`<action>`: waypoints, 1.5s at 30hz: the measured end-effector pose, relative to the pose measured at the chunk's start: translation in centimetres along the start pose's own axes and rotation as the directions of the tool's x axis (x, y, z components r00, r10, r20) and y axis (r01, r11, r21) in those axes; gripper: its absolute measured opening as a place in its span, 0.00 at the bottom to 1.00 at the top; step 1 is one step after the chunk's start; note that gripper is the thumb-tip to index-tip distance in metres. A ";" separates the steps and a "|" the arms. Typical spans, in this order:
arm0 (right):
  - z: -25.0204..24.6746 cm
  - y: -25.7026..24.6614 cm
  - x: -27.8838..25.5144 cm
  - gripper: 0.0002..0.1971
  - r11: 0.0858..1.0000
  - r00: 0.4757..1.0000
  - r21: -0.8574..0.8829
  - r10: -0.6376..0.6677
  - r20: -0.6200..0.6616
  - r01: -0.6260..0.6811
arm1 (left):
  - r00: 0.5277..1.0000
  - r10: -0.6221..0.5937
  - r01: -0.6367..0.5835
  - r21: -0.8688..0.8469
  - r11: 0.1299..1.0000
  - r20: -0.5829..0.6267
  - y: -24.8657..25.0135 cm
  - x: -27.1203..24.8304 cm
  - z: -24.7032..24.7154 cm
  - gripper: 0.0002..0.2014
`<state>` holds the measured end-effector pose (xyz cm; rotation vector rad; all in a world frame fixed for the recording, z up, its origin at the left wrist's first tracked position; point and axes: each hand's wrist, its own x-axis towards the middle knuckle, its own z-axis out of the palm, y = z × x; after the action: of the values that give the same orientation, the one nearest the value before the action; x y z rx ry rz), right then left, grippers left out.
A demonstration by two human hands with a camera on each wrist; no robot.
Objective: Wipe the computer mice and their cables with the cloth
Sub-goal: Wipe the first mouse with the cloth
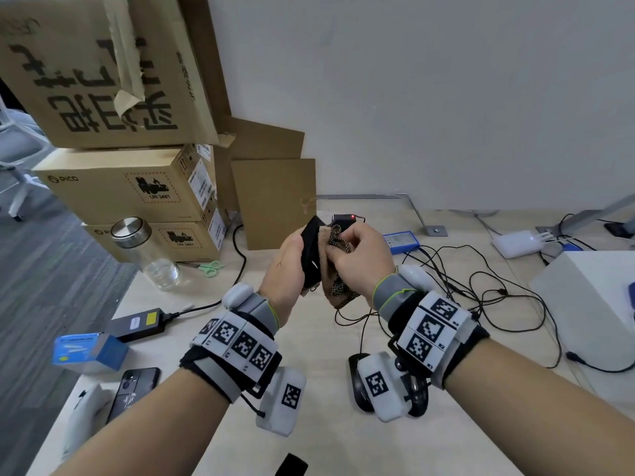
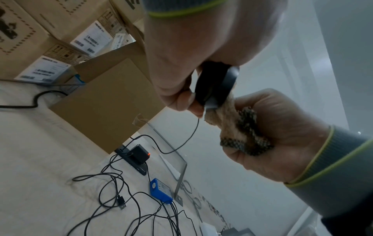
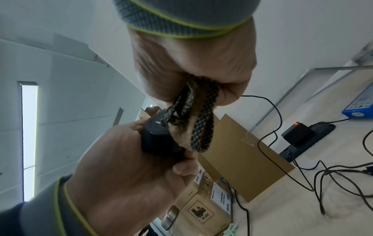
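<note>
In the head view my left hand [image 1: 287, 273] grips a black computer mouse [image 1: 311, 255], held upright above the table. My right hand [image 1: 364, 252] grips a bunched tan cloth with a dark checked pattern [image 1: 338, 240] and presses it against the mouse's side. The mouse's thin black cable [image 1: 347, 317] hangs down to the table. The left wrist view shows the mouse [image 2: 214, 84] in the fingers and the cloth [image 2: 238, 127] at its lower end. In the right wrist view the cloth [image 3: 193, 127] overlaps the mouse [image 3: 159, 140]. A second black mouse [image 1: 355, 376] lies on the table, partly hidden behind my right wrist.
Stacked cardboard boxes [image 1: 120, 187] stand at the back left, with a glass bottle [image 1: 147, 252] and green scissors [image 1: 209, 267] before them. A power brick [image 1: 137, 324], blue box [image 1: 89, 352] and phone [image 1: 134, 386] lie left. Tangled cables [image 1: 481, 286], a blue device [image 1: 402, 242] and a white box [image 1: 591, 304] lie right.
</note>
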<state>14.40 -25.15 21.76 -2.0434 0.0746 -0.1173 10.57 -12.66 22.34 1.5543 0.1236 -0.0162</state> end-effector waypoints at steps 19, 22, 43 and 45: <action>1.2 0.7 -3.3 0.09 0.788 0.792 0.084 -0.611 -0.022 0.610 | 0.969 -0.235 0.240 -0.526 0.816 0.077 -0.6 0.8 0.7 0.29; 0.8 1.3 -3.0 0.11 0.739 0.738 0.058 -0.674 0.034 0.672 | 0.957 -0.262 0.289 -0.490 0.822 0.126 -0.2 0.3 0.5 0.28; 1.7 0.6 -3.6 0.18 0.743 0.744 -0.042 -0.669 0.000 0.668 | 0.960 -0.256 0.259 -0.694 0.672 0.110 0.0 1.0 1.0 0.17; 1.4 0.7 -3.8 0.17 0.725 0.724 0.005 -0.689 0.030 0.689 | 0.963 -0.237 0.262 -0.674 0.691 0.131 -0.2 1.2 0.5 0.15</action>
<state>10.76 -23.81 20.24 -1.9798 -0.7247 -0.5549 11.76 -13.03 22.08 0.7714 0.2826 -0.1948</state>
